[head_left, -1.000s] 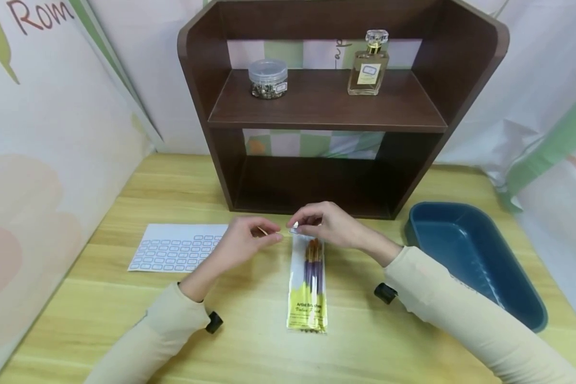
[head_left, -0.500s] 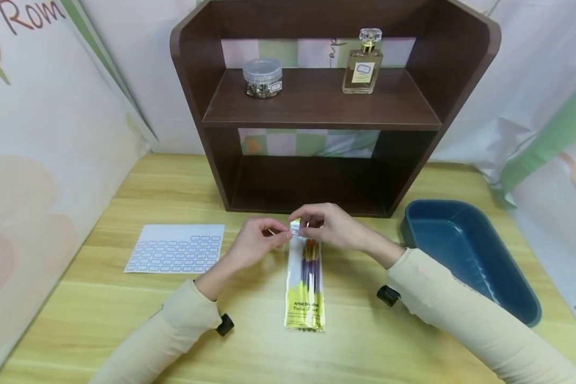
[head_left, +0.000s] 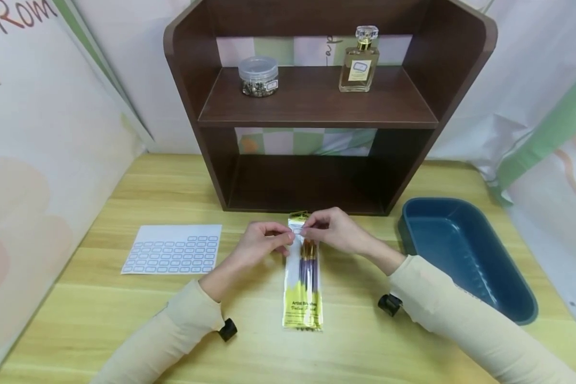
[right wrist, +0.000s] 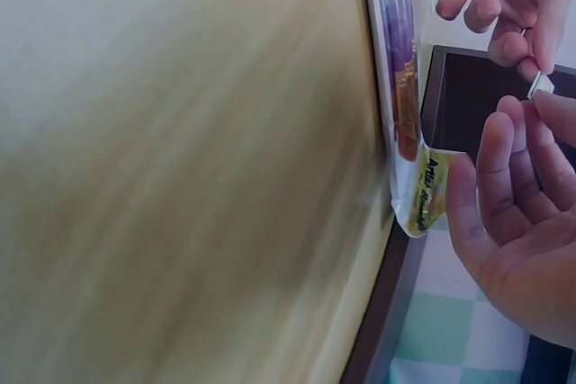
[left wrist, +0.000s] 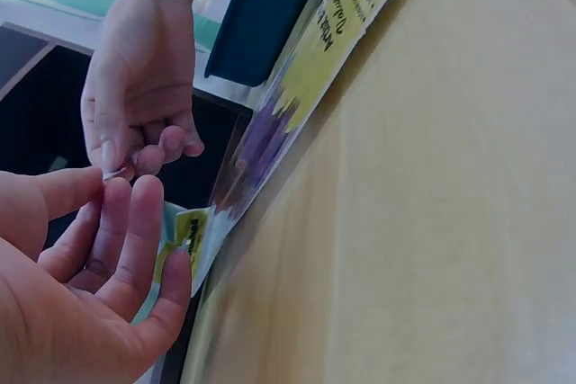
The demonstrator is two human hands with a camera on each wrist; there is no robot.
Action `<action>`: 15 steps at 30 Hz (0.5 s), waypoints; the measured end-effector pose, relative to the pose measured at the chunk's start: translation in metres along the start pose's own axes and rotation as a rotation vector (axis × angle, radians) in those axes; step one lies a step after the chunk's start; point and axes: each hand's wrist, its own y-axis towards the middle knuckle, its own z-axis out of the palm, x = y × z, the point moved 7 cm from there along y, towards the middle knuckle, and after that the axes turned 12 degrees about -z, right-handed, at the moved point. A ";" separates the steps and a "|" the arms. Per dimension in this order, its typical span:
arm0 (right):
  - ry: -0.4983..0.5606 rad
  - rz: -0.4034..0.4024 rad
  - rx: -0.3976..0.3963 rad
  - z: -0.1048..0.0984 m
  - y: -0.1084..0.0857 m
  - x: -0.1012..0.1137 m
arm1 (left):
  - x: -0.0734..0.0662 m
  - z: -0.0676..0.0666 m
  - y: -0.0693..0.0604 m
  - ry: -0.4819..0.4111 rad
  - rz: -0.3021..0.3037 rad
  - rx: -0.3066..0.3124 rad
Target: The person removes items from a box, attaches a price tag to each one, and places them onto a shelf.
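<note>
Between the fingertips of both hands is a small white sticker label [head_left: 296, 231] with a blue border, one end at each hand. My left hand [head_left: 261, 241] pinches it between thumb and finger from the left; my right hand [head_left: 337, 230] pinches it from the right. In the right wrist view the label [right wrist: 541, 85] shows as a tiny pale piece where the fingertips meet. Below the hands, a clear and yellow pack of artist brushes [head_left: 303, 298] lies on the table, its purple-handled brushes visible. Left of my left hand lies a sheet of labels [head_left: 165, 233], with some gone from its top row.
A dark brown two-tier shelf [head_left: 317, 114] stands behind the hands. Its upper tier holds a lidded clear jar [head_left: 259, 77] and a perfume bottle [head_left: 359, 61], each bearing a label. A blue plastic tray [head_left: 461, 234] sits at the right of the wooden table [head_left: 211, 341].
My left hand has moved right until its fingertips meet the label, which the right hand held a second ago. The head view has shifted slightly; the brush pack stays in place.
</note>
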 end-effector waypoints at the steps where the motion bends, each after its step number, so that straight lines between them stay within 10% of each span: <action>1: 0.007 0.009 -0.002 0.000 -0.001 -0.002 | 0.001 0.001 0.000 -0.001 -0.007 0.004; 15: -0.015 0.159 0.028 0.006 -0.018 -0.020 | 0.014 -0.010 0.005 0.072 -0.036 -0.050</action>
